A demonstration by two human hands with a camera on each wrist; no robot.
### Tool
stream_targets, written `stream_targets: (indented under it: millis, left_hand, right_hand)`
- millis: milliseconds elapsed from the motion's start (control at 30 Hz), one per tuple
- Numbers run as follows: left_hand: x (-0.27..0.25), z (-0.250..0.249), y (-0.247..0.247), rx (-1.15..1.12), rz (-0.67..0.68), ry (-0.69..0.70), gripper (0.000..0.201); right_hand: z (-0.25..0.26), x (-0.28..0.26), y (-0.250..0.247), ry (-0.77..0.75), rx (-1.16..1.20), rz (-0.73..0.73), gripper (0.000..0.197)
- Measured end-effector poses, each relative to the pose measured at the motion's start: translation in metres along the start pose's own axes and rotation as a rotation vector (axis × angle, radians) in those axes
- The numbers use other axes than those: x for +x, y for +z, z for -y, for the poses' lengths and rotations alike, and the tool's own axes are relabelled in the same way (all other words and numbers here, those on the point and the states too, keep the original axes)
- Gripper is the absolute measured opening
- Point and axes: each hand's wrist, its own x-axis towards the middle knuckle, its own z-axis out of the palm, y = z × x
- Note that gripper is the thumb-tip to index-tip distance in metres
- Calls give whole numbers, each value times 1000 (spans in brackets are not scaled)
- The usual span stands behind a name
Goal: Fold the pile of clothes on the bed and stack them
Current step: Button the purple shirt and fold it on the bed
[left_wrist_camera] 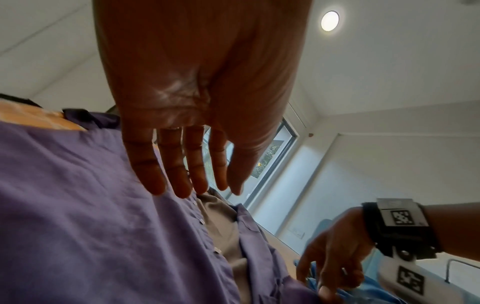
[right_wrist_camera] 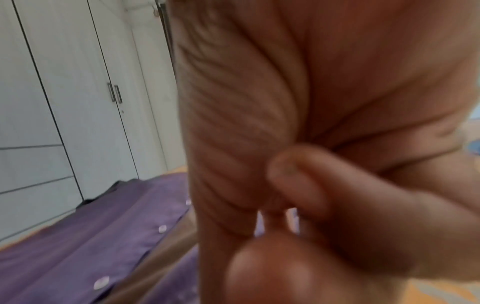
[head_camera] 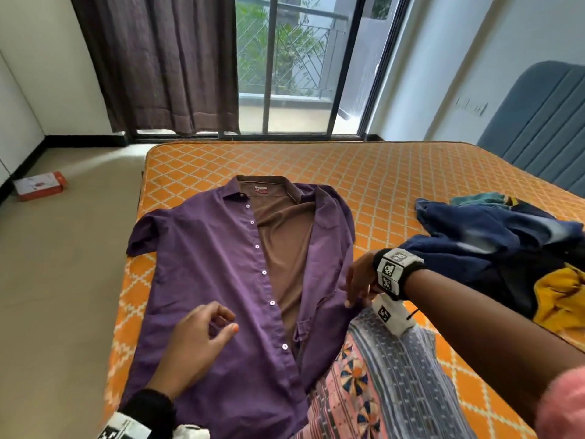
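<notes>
Nearest the head camera, the left hand point(head_camera: 196, 340) hovered over the lower front of a purple shirt point(head_camera: 215, 280), fingers loosely bent and holding nothing; the left wrist view showed those fingers point(left_wrist_camera: 179, 164) stretched out just above the cloth. That shirt lay spread flat on the orange bed point(head_camera: 395, 185), collar toward the window point(head_camera: 297, 64), its front open so that brown lining showed down the middle, with white buttons along one edge. At the shirt's right edge the right hand point(head_camera: 359, 280) pinched the purple cloth, and the right wrist view showed its thumb point(right_wrist_camera: 298, 176) pressed against a fingertip. A striped, patterned cloth point(head_camera: 395, 384) lay just beside the shirt's lower right. Farther right sat a heap of unfolded clothes point(head_camera: 506, 248), mostly dark blue with some yellow. On the floor to the left rested a small red and white box point(head_camera: 39, 186).
</notes>
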Motion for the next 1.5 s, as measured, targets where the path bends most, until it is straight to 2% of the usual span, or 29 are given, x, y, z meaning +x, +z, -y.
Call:
stream_targets:
  millis: [67, 133, 167, 233, 300, 367, 467, 533, 600, 633, 700, 767, 833, 900, 933, 1000, 1033, 1067, 1167, 1233, 1300, 1433, 1500]
  left_hand:
    - [9, -7, 12, -40, 36, 25, 17]
    - [17, -12, 21, -58, 82, 22, 15]
    - [21, -13, 24, -64, 97, 20, 14]
    - [25, -15, 29, -77, 120, 11, 12]
    - [28, -17, 35, -91, 142, 2, 12]
    - [26, -18, 45, -122, 211, -9, 13]
    - [16, -22, 63, -159, 394, 15, 23]
    - [4, -27, 76, -96, 526, 116, 50]
    - [-9, -39, 89, 44, 622, 205, 67]
    - [-12, -39, 92, 126, 642, 223, 68]
    - [-17, -40, 93, 250, 659, 258, 57]
    - [-18, -41, 89, 218, 713, 241, 35]
    - [-17, -44, 83, 106, 761, 188, 15]
    - [-11, -48, 80, 0, 685, 127, 24]
    - [-9, -50, 80, -85, 616, 73, 27]
    - [0, -58, 85, -234, 486, -57, 27]
    - [6, -65, 88, -291, 457, -130, 24]
    - [11, -72, 92, -343, 467, -215, 23]
    - [27, -98, 99, -520, 562, -597, 36]
    - [39, -111, 102, -626, 625, -776, 43]
    - [49, -121, 108, -673, 669, -876, 52]
    - [62, -134, 126, -738, 704, -942, 47]
    - [67, -138, 128, -830, 672, -980, 45]
  right_hand:
    - [3, 2, 4, -54, -43, 106, 18]
    - [-1, 0, 7, -106, -32, 125, 8]
    - [-5, -7, 7, -137, -9, 100, 11]
    - [-19, -28, 3, -240, -15, -6, 18]
    - [-36, -61, 3, -351, -65, -171, 11]
    - [-57, -97, 13, -417, -78, -348, 14]
    - [-89, -131, 37, -383, -119, -561, 22]
    - [-107, -136, 54, -298, -139, -625, 18]
    - [-128, -136, 76, -236, -149, -582, 12]
    - [-131, -133, 83, -196, -174, -501, 16]
    - [-142, -130, 95, -152, -262, -348, 27]
    - [-148, -137, 97, -154, -280, -345, 33]
    - [-149, -141, 93, -173, -235, -532, 22]
    - [-139, -141, 92, -367, -90, -760, 8]
    - [-131, -137, 93, -482, 2, -803, 13]
    - [-116, -124, 98, -579, 77, -737, 47]
    - [-110, -117, 100, -553, 36, -688, 56]
    - [-107, -110, 102, -549, -7, -663, 52]
    - [-107, -101, 101, -585, 61, -723, 6]
    - [-111, -105, 101, -582, 109, -720, 10]
    - [-113, -111, 107, -588, 142, -715, 15]
    - [-123, -109, 136, -547, 91, -757, 24]
    - [-130, -109, 145, -534, 86, -776, 24]
